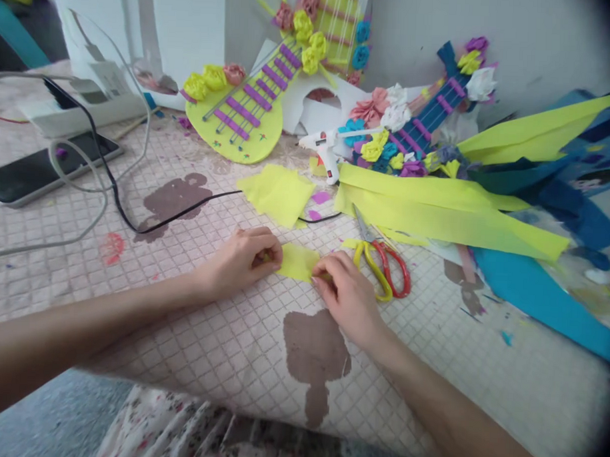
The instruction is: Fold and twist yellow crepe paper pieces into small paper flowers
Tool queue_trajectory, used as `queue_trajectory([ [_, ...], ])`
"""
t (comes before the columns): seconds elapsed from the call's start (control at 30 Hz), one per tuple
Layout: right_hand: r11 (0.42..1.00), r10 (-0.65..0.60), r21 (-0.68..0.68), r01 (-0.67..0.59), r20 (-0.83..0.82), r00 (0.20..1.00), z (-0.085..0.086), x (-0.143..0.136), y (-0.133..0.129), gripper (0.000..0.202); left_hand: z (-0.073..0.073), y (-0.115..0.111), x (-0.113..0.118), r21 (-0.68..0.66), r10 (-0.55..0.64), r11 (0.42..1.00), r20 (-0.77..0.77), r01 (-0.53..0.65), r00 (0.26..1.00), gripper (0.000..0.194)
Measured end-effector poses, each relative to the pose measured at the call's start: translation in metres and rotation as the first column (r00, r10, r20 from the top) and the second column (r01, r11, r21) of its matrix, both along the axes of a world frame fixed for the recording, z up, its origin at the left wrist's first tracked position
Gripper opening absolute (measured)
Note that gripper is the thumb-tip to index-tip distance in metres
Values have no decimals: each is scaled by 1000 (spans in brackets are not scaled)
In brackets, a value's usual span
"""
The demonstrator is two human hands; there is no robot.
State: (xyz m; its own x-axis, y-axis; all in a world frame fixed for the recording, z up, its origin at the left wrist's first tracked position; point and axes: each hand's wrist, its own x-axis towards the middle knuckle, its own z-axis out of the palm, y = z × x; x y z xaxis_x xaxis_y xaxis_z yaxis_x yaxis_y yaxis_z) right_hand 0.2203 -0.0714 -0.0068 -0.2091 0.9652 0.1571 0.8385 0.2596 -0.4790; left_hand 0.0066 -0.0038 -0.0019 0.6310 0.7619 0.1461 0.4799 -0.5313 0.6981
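Between my two hands a small piece of yellow crepe paper (300, 261) is held just over the table. My left hand (246, 256) is closed in a pinch on its left edge. The right edge is pinched by the thumb and fingers of my right hand (347, 290). Scissors (381, 264) with one red and one yellow handle lie just beyond my right hand. Behind the held piece rests a loose stack of cut yellow paper (277, 193). Long yellow paper strips (436, 206) stretch out to the right.
A white glue gun (328, 149) stands behind the strips. Paper-flower guitars, one yellow (253, 113) and one blue (423, 119), lean at the back. A phone (52, 163), cables (114, 175) and a power strip (84, 107) occupy the left. Blue paper (547, 297) lies at the right.
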Motion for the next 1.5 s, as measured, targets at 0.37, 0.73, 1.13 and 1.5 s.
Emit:
queue_trajectory([
  [0.37, 995, -102, 8, 102, 58, 993, 1, -5, 8, 11, 12, 11, 5, 52, -64, 996, -249, 79, 966, 27],
  [0.73, 996, -56, 65, 56, -12, 998, -5, 1, 3, 12, -1, 9, 4, 184, -7, 982, -214, 47, 977, 20],
  [1.13, 998, -29, 42, 39, -215, 976, 1, 4, -1, 10, 3, 27, -4, -17, 108, 994, 30, -108, 994, 21],
  [1.5, 986, -126, 26, 167, -548, 827, -1, 0, -3, 11, 6, 23, 0, -104, 98, 990, 30, -95, 995, 9],
])
